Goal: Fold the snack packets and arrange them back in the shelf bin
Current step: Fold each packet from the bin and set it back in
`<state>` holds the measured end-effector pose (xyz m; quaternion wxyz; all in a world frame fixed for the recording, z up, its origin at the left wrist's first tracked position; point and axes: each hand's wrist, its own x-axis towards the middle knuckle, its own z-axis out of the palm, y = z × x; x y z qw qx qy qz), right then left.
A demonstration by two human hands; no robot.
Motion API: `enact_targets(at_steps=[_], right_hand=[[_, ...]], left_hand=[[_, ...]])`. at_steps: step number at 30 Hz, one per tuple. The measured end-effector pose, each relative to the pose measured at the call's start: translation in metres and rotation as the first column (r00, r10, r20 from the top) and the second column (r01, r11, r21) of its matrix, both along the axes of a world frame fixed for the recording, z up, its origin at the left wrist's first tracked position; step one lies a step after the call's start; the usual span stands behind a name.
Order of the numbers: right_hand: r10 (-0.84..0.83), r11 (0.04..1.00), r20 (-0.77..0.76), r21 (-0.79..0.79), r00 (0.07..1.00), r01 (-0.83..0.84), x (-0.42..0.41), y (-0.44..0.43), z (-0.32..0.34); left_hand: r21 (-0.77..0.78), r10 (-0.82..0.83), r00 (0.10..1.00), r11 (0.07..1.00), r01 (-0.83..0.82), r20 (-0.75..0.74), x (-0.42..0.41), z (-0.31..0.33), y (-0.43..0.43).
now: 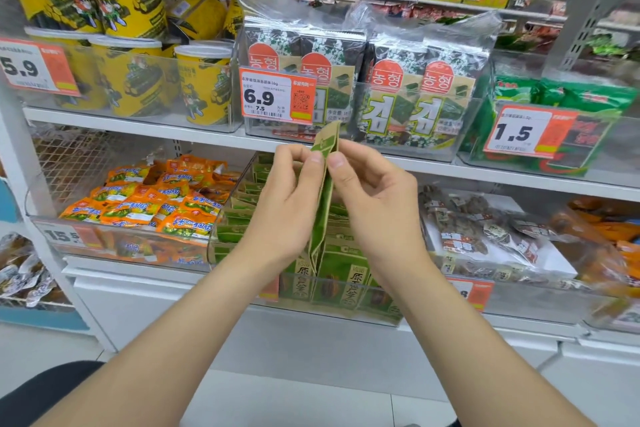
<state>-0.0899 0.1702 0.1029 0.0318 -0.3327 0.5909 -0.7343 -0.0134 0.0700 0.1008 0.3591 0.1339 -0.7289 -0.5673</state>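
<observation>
Ok, both grips are clamped on one snack packet (325, 194): left hand (294, 198) and right hand (374, 204) pinch its upper part, thumbs nearly meeting. The packet is edge-on, upright and flat, green with a tan border. It hangs in front of the clear plastic shelf bin (212, 246), where more green packets (343, 281) stand in rows. Its top sits just below the 6.9 price tag (277, 97). Glossy orange sachets (145, 204) left, brownish clear-wrapped packs (467, 229) right, seaweed packs (398, 94) above.
</observation>
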Motion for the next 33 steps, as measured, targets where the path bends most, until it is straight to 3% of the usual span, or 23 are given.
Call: enact_targets(at_steps=[3, 7, 11, 21, 25, 28, 30, 33], right_hand=[[0.097, 0.993, 0.192, -0.08, 0.977, -0.083, 0.003, 0.004, 0.0], [0.128, 0.992, 0.249, -0.035, 0.96, -0.123, -0.001, 0.009, 0.002], [0.118, 0.993, 0.208, -0.008, 0.971, -0.119, -0.002, 0.01, 0.002], [0.141, 0.99, 0.166, -0.022, 0.976, -0.139, 0.0, 0.01, 0.001], [0.117, 0.991, -0.023, 0.061, 0.993, -0.116, 0.002, 0.012, 0.003], [0.18, 0.948, -0.197, 0.295, 0.964, -0.116, 0.004, 0.013, -0.002], [0.226, 0.897, -0.148, 0.417, 0.963, -0.146, 0.007, 0.014, -0.005], [0.24, 0.913, 0.0, 0.34, 0.971, -0.226, 0.009, 0.015, -0.004]], left_hand=[[0.103, -0.09, 0.995, 0.99, 0.093, -0.035, 0.002, 0.0, 0.002], [0.1, -0.082, 0.996, 0.991, 0.086, -0.044, 0.002, 0.002, 0.002], [0.27, -0.217, 0.973, 0.935, 0.229, -0.074, 0.007, 0.006, -0.001], [0.302, -0.26, 0.96, 0.911, 0.279, -0.104, 0.012, 0.008, -0.005], [0.422, -0.22, 0.96, 0.864, 0.274, -0.172, 0.015, 0.011, -0.006], [0.554, -0.149, 0.958, 0.79, 0.263, -0.244, 0.017, 0.015, -0.012], [0.583, -0.12, 0.958, 0.772, 0.255, -0.261, 0.018, 0.016, -0.016], [0.517, -0.148, 0.965, 0.821, 0.243, -0.218, 0.021, 0.015, -0.016]])
